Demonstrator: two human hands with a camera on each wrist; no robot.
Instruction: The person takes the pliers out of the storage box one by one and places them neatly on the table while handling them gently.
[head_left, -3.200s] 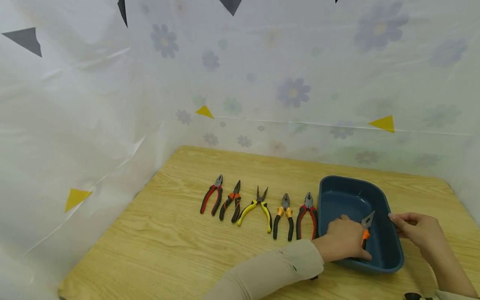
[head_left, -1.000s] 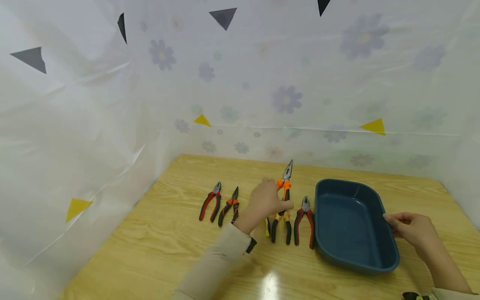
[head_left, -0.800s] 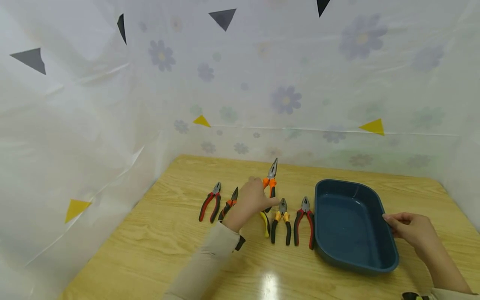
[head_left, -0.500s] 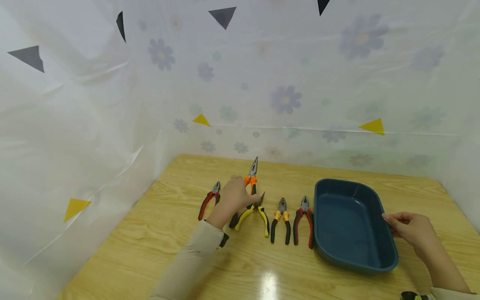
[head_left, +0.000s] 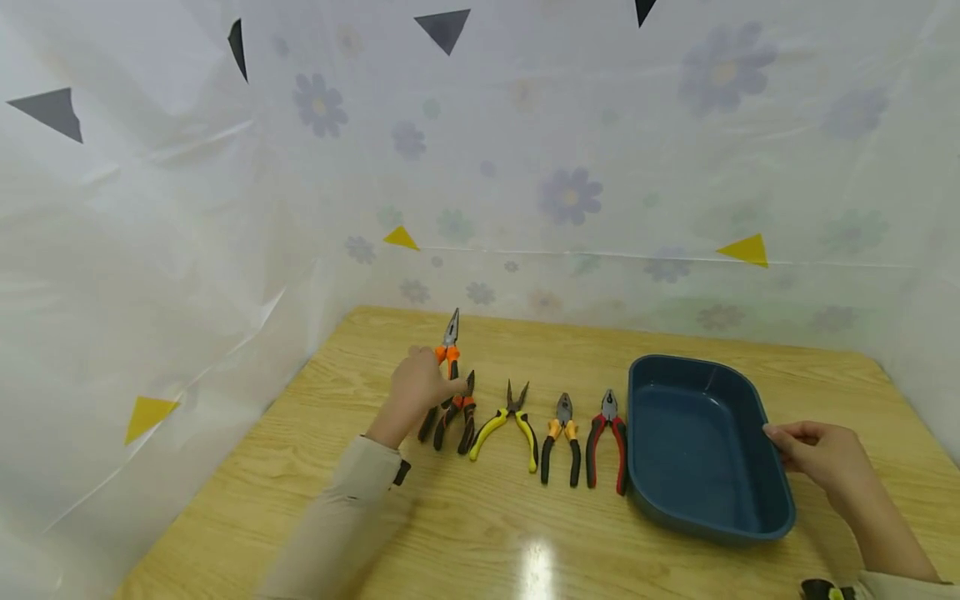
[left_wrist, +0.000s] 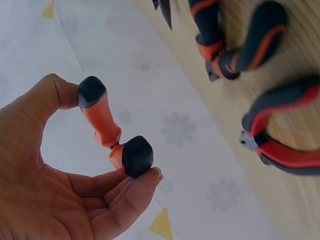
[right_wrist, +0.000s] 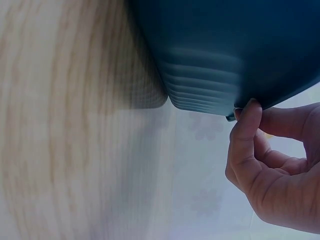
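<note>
My left hand [head_left: 415, 392] grips long-nose pliers [head_left: 452, 335] with orange and black handles, jaws pointing away. In the left wrist view, thumb and fingers hold the two handle ends [left_wrist: 102, 120], raised above the table. Below them in the head view lie black-and-orange pliers [head_left: 462, 403]; red-and-black pliers [head_left: 427, 423] are mostly hidden behind the left hand. My right hand [head_left: 828, 462] pinches the right rim of a dark blue basin [head_left: 697, 450], thumb against fingers, as the right wrist view also shows. The basin holds nothing.
To the right in the row lie yellow-handled long-nose pliers [head_left: 514, 410], spread, then pliers with yellow-orange collars [head_left: 564, 410], then red-and-black pliers [head_left: 610, 408] close beside the basin. A patterned plastic sheet [head_left: 480, 167] hangs behind the wooden table [head_left: 480, 533].
The left hand has taken the orange-handled pliers out of the basin and carried them leftward over the row to its left end. The right hand stays on the basin's rim.
</note>
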